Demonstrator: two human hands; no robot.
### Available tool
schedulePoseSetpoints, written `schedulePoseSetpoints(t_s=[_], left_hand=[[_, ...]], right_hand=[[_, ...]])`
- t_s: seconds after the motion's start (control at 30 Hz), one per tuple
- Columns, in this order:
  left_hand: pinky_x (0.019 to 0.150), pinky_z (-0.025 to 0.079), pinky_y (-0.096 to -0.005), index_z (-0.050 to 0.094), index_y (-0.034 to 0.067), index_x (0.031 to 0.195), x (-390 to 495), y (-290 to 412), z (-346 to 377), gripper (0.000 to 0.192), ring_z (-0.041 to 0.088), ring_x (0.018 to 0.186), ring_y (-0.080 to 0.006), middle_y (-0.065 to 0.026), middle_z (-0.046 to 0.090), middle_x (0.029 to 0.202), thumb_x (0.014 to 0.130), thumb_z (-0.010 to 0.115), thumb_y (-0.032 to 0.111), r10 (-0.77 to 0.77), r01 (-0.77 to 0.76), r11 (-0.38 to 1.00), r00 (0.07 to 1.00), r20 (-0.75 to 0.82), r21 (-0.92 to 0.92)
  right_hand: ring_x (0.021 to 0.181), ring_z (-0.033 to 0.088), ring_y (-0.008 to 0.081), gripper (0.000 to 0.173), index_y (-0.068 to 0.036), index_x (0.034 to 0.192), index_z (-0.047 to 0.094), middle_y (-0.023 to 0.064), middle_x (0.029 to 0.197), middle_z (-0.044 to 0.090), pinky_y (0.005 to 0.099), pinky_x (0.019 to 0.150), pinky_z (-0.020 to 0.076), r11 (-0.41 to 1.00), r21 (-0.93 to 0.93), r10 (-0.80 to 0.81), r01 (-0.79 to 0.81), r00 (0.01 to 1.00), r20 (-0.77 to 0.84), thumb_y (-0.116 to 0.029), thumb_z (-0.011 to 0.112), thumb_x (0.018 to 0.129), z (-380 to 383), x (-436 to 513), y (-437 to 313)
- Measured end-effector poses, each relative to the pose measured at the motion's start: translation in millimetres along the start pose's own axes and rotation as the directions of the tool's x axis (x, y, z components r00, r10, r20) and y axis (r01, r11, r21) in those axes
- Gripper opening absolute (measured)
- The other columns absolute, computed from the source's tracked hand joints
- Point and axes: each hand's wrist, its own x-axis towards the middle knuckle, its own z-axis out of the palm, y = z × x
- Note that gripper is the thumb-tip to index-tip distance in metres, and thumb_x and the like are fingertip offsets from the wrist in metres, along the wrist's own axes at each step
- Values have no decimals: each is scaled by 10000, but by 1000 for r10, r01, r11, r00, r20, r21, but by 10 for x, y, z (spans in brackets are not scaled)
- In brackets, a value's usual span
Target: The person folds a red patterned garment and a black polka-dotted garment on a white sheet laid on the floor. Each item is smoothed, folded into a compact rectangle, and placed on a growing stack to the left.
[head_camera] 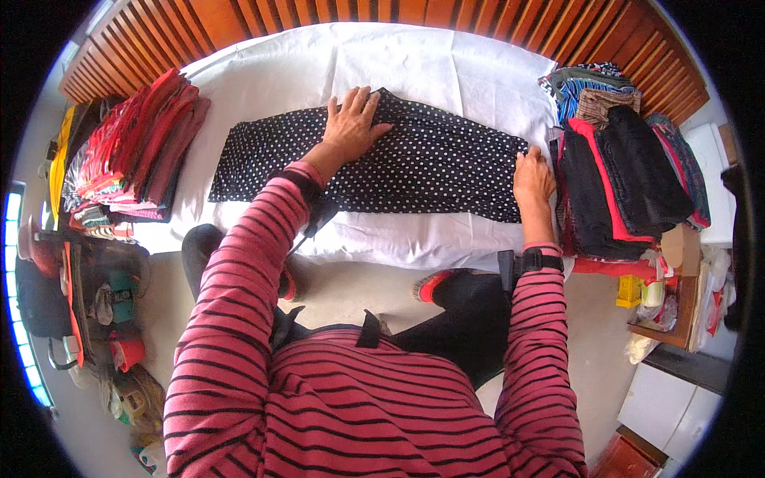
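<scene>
A black garment with white polka dots [430, 161], apparently trousers folded lengthwise, lies flat across a white sheet [394, 54] in front of me. My left hand [354, 124] rests palm down on its upper middle, fingers spread. At the garment's right end, my right hand [534, 178] touches the edge with bent fingers. Whether cloth is pinched between those fingers and the thumb is hidden. Dark straps circle both my wrists, over striped sleeves.
Folded red and pink clothes [140, 140] are piled on the left. Dark folded clothes [633, 173] are stacked on the right, near patterned ones [591, 89]. A slatted wooden headboard [418, 12] borders the far side. Below right stands a wooden shelf [663, 334] holding bags.
</scene>
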Motion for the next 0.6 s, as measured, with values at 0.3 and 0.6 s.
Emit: schedulePoseSetpoints(t_s=[0.3, 0.6], left_hand=[[826, 430, -412, 630, 70, 1009, -919, 353, -594, 220, 543, 943, -295, -92, 581, 990, 829, 708, 172, 92, -103, 871, 995, -48, -480], [879, 436, -409, 668, 105, 956, -1120, 346, -567, 159, 551, 998, -279, -56, 603, 1023, 805, 699, 141, 75, -76, 874, 997, -23, -479]], right_hand=[[855, 616, 320, 96, -88, 899, 597, 98, 912, 611, 436, 745, 498, 644, 620, -571, 449, 821, -2, -132, 657, 840, -548, -518, -347], [998, 568, 290, 192, -86, 930, 583, 72, 964, 604, 422, 852, 500, 675, 420, -708, 607, 693, 136, -139, 684, 776, -544, -685, -418]])
